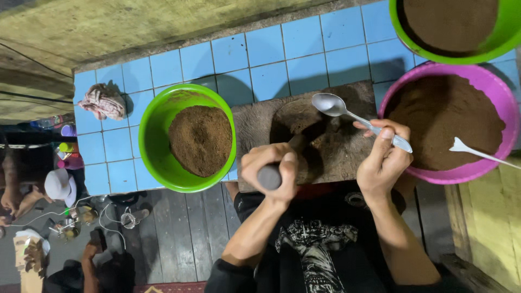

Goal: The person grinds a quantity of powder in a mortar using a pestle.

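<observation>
I am looking straight down at a blue tiled counter point(271, 59), where my left hand point(269, 169) is closing in a full fist around a grey pestle point(269, 177), its rounded end sticking up toward the camera and its lower end pressing into a dark stone mortar slab point(325, 146) lying on the tiles. My right hand point(382, 157) is pinching the handle of a metal spoon point(347, 113) between thumb and fingers, holding it so the empty bowl is hovering just above the slab's hollow. Left of the slab, touching its edge, a green basin point(154, 157) is sitting with a mound of brown powder point(199, 140) inside. To the right, a purple basin point(491, 87) is holding more brown powder, with a white spoon point(472, 151) resting in it, handle running off toward the right edge. A second green basin point(507, 32), also filled with brown powder, is showing partly at the top right corner. A crumpled pinkish cloth point(103, 101) is lying near the counter's left end.
</observation>
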